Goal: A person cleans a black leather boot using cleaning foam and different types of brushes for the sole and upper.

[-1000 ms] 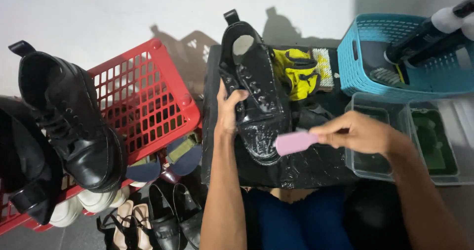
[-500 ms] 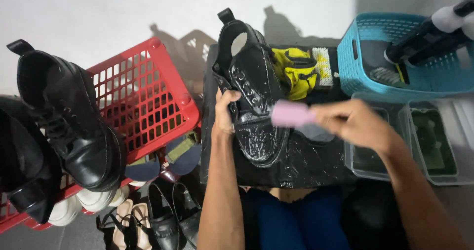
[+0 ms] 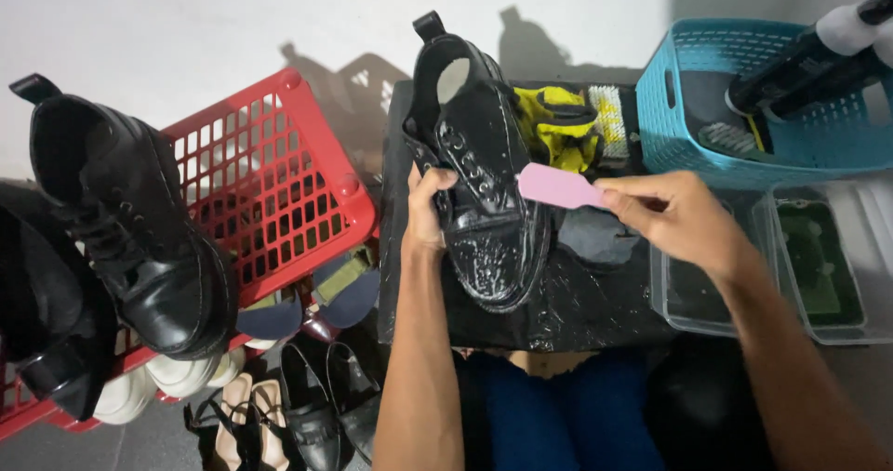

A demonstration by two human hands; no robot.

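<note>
Pale grey flooring surrounds a wet black work mat (image 3: 595, 313) laid over the seated person's lap. At centre, a glossy black leather lace-up boot (image 3: 479, 183) lies on the mat, toe toward the wearer and flecked with suds. The left hand (image 3: 426, 212) clasps the boot's side, thumb over the laces. The right hand (image 3: 672, 215) pinches a flat pink brush (image 3: 556, 186) by one end, its other end just beside the boot's upper. Behind the boot lie a yellow and black glove (image 3: 556, 127) and a pale scrubbing brush (image 3: 609, 122). To the right stand a turquoise plastic basket (image 3: 674, 127) and two clear plastic tubs (image 3: 823, 276). To the left, a red plastic crate (image 3: 279, 183) bears a matching black leather boot (image 3: 130, 229); assorted shoes (image 3: 307, 415) lie on the floor below.
</note>
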